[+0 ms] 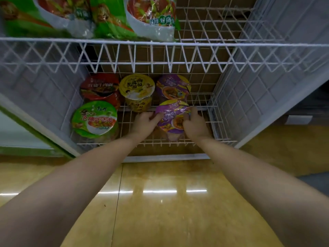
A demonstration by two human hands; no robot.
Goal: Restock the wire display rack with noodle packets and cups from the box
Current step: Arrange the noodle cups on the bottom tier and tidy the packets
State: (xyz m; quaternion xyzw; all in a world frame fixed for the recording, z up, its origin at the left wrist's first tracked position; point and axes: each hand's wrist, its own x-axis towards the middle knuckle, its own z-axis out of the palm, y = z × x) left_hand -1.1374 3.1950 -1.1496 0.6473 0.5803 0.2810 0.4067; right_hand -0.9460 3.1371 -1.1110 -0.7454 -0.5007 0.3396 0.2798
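Both my hands hold a purple noodle cup [173,118] on the bottom shelf of the white wire rack [204,125], at the front right. My left hand [145,122] grips its left side and my right hand [195,123] grips its right side. Behind it stands a second purple cup [173,88]. A yellow cup [137,90] stands in the back middle, a red cup [99,89] at the back left and a green cup [95,120] at the front left. Green noodle packets [106,16] lie on the shelf above.
The upper shelf's front rail [160,52] crosses the view above the cups, and its right half holds nothing. Grey panels [267,77] flank the rack on both sides. Glossy yellow floor tiles [160,202] lie in front. Brown cardboard shows behind the rack.
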